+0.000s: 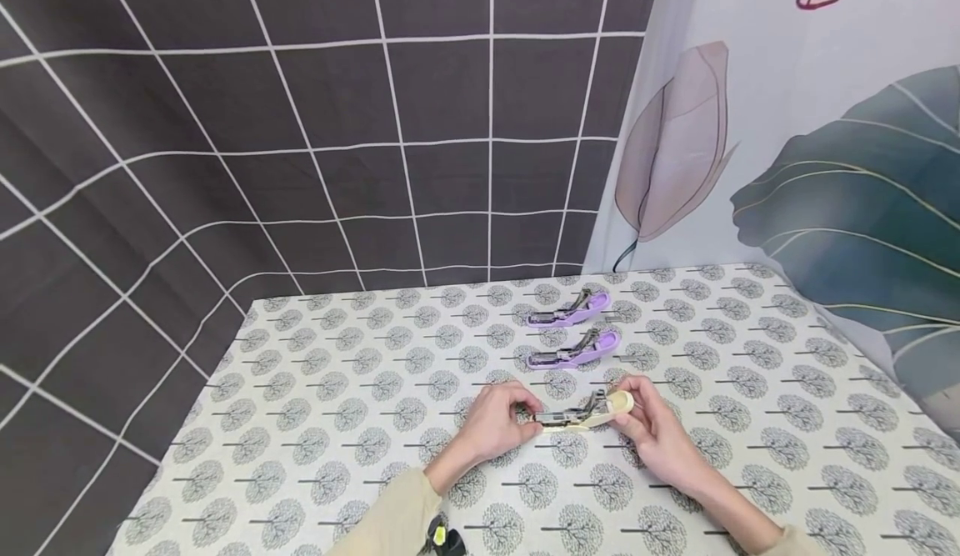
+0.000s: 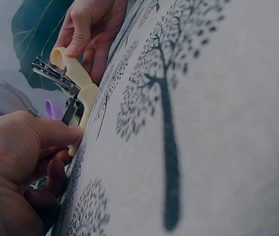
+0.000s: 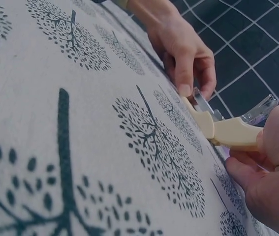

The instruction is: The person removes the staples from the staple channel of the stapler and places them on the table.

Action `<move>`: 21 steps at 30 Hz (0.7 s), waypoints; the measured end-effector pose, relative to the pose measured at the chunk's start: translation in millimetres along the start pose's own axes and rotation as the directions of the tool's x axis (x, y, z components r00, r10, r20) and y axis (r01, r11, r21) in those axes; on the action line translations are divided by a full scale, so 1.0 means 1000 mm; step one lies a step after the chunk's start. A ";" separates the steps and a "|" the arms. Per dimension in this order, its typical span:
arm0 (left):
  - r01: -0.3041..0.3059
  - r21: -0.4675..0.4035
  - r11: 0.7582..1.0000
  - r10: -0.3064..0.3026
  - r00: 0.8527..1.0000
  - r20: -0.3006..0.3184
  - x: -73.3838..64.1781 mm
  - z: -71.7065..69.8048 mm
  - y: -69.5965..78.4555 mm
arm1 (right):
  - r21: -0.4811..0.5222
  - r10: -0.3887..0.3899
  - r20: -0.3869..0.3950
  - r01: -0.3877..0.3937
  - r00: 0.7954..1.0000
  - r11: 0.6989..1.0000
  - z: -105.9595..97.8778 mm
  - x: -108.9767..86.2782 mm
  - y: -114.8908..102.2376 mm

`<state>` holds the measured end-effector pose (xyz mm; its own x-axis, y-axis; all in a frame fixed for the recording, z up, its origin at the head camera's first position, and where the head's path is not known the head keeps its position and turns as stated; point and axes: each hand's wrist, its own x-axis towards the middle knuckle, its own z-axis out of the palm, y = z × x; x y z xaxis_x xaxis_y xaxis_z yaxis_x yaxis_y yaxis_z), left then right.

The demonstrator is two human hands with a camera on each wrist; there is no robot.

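Observation:
A pale yellow stapler [image 1: 596,417], its metal parts swung open, lies lengthwise between the two hands, low over the patterned cloth. My left hand [image 1: 491,423] pinches its narrow left end between thumb and fingers. At the other end, my right hand [image 1: 656,435] grips the rounded yellow handle, thumb on the near side. From the left wrist view, the yellow body [image 2: 87,96] is bent at its middle, with the metal arm [image 2: 55,73] sticking up. In the right wrist view, the right fingers hide the handle's tip.
Two purple staplers, one farther back [image 1: 577,316] and one nearer [image 1: 585,358], lie behind the yellow one, also opened. A tree-print cloth [image 1: 337,473] covers the table. Dark grid curtain [image 1: 435,97] and a leaf-print curtain [image 1: 750,289] hang behind. A black-and-yellow item [image 1: 442,537] shows beside the left sleeve.

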<state>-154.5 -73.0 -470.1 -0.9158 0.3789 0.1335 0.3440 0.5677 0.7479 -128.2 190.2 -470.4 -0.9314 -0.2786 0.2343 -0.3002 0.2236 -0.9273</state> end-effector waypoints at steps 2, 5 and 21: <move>0.002 -0.002 1.000 -0.002 1.000 0.001 0.000 0.000 0.000 | 0.003 0.011 0.005 -0.011 1.000 1.000 -0.001 0.000 0.001; 0.007 -0.004 1.000 -0.007 1.000 0.003 0.000 0.000 0.000 | 0.024 0.020 0.011 -0.020 1.000 1.000 -0.002 0.000 0.002; 0.009 0.010 1.000 -0.009 1.000 -0.001 0.000 0.000 0.001 | -0.077 0.064 -0.070 -0.070 0.995 0.995 -0.005 -0.004 -0.008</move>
<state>-154.1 -73.0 -469.3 -0.9190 0.3731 0.1274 0.3377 0.5781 0.7428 -123.3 194.5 -462.7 -0.9609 -0.1972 0.1943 -0.2496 0.3137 -0.9161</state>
